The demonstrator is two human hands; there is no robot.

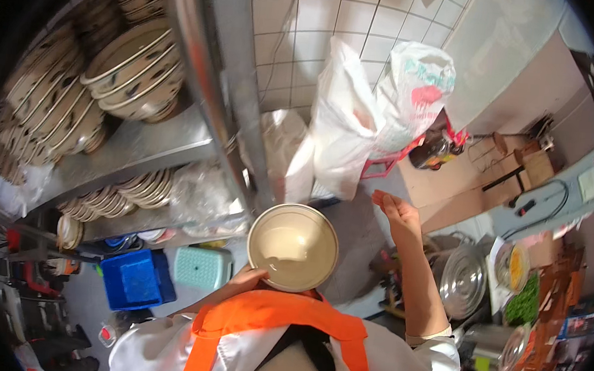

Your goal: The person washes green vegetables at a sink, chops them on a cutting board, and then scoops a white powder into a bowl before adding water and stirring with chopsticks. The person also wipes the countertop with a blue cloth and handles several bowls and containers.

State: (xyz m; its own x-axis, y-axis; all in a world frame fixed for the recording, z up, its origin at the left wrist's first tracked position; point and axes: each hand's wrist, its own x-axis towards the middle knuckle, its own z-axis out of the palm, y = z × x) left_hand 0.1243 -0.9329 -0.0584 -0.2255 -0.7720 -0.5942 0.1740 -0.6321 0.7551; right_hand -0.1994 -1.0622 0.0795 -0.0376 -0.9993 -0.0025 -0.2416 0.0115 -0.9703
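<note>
My left hand [249, 280] holds a large cream-coloured bowl [292, 248] by its near left side, thumb over the rim. Tilted towards me, the bowl shows its glossy inside, with thin dark lines below the rim. It is in front of my orange apron [277, 309]. Away to the right, my right hand [397, 211] is raised on an outstretched forearm, fingers drawn together, with nothing visible in it. Below and right of that forearm is a round, shiny pot lid [463, 282].
A metal shelf [143, 144] with stacked patterned bowls [136, 68] stands left. White plastic bags [340, 131] lean by the tiled wall. On the floor are a blue bin [132, 280] and a pale green stool [201, 267]. Chopped greens [523, 302] lie right.
</note>
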